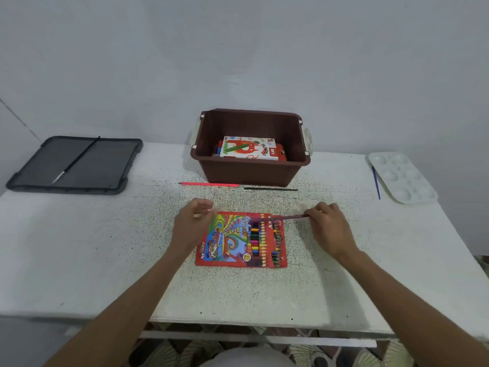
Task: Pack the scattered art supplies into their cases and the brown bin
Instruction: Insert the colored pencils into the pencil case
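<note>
red cardboard colour-pencil case (241,239) on speckled table (105,247); right hand (330,229) pinches maroon pencil (288,218) over it; left hand (193,223) curled at corner, blurred, grip unclear.

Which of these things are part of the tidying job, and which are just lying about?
Job: brown bin, oil pastels box, colour pencil case, pencil in right hand, pink pencil, black brush, blue brush, palette, long brush.
Lying about: grey lid, probably; table.
</note>
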Demonstrator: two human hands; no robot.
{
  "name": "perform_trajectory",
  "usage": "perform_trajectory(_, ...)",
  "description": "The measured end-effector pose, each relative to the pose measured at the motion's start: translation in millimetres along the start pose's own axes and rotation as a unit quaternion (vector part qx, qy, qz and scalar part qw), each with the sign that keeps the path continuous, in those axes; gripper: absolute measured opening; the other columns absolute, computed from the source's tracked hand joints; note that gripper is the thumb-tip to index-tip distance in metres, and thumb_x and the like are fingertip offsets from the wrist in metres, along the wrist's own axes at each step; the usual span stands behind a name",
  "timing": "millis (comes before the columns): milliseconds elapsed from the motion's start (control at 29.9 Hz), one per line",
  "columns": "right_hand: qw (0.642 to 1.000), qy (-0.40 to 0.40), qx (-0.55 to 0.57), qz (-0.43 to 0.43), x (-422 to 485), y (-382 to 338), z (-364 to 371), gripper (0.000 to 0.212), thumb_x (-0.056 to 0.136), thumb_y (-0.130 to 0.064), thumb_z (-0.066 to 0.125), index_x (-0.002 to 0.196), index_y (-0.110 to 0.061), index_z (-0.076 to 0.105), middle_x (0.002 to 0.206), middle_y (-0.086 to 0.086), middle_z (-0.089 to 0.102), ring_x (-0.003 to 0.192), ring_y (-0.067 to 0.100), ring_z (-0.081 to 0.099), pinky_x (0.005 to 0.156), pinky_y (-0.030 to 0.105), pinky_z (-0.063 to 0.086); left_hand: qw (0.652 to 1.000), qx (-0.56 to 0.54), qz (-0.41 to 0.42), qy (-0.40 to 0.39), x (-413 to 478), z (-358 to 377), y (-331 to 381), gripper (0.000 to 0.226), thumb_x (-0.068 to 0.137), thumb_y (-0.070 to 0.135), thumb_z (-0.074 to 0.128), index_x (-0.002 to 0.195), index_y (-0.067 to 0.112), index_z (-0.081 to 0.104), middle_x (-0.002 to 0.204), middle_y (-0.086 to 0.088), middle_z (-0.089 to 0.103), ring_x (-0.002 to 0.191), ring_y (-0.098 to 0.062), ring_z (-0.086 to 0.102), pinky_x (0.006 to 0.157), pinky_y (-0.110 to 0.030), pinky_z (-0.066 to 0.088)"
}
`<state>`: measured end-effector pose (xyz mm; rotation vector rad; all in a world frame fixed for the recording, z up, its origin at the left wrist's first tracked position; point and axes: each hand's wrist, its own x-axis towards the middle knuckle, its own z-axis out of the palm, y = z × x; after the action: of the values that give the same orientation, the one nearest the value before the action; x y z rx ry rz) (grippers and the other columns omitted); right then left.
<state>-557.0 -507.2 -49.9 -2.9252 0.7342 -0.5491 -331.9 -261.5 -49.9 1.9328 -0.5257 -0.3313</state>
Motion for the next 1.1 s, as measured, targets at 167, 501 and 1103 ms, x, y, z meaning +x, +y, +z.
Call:
perform_trajectory(167,0.998,-0.011,-0.047,0.050,-6,48,-10,0.017,0.084,0.000,0.070,0.097,-0.008,0.075,0.083,0.011,0.066,0.068,0.032,0.051,0.057,0.037,0.042,0.976,0.166,0.126,-0.067,-1,-8,-31,0.027,0.084,0.029,0.074,0.107,0.018,0.065,0.119,-0.002,0.058,0.109,-0.015,0.054,0.088,-0.034,0.052)
perform_trajectory(501,0.999,-0.029,-0.007,0.023,-3,14,3,0.013,0.086,-0.014,0.071,0.098,-0.012,0.076,0.078,0.009,0.062,0.066,0.028,0.051,0.056,0.031,0.037,0.969,0.200,0.130,-0.069,-4,-4,-36,0.034,0.085,0.033,0.072,0.113,0.017,0.065,0.129,-0.003,0.051,0.114,-0.011,0.048,0.091,-0.037,0.053)
perform_trajectory(1103,0.986,-0.049,0.157,0.019,-10,-61,32,0.037,0.079,-0.004,0.076,0.115,-0.003,0.068,0.101,0.015,0.059,0.091,0.027,0.058,0.075,0.026,0.043,0.966,0.203,0.128,-0.099,2,-8,-36,0.030,0.083,0.030,0.074,0.110,0.019,0.066,0.126,0.000,0.051,0.114,-0.013,0.052,0.085,-0.035,0.056)
